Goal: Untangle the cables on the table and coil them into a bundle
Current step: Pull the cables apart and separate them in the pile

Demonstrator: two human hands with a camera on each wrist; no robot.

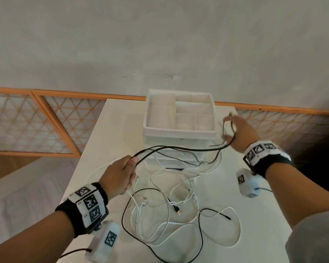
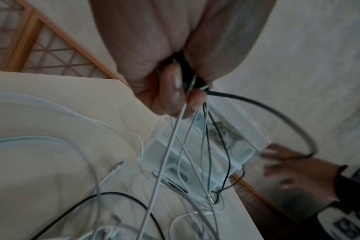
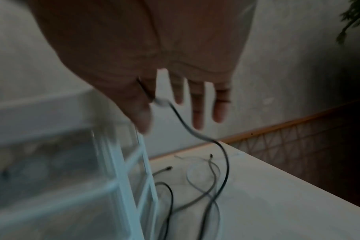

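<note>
Overhead, the left hand is clenched round a gathered bunch of thin black rubber-sheathed cables, which run from that fist out toward the right hand, their long axis lying almost level between the two. The right hand has its fingers spread and relaxed, with the far loop of the black strands draped over it, not pinched. Below and between both hands, a loose tangle of thin white charging cables lies on the white tabletop, just in front of the white plastic drawer organiser.

From the left wrist, the left hand grips black and white strands together; they fan down and away from its fingertips toward the table.

From the right wrist, the right hand is open, fingers straight, one black cable hanging from beside the thumb down to the table.

Judging by this, the next coil turns on the right hand carrying its loop back toward the left fist, the nearer anchor.
</note>
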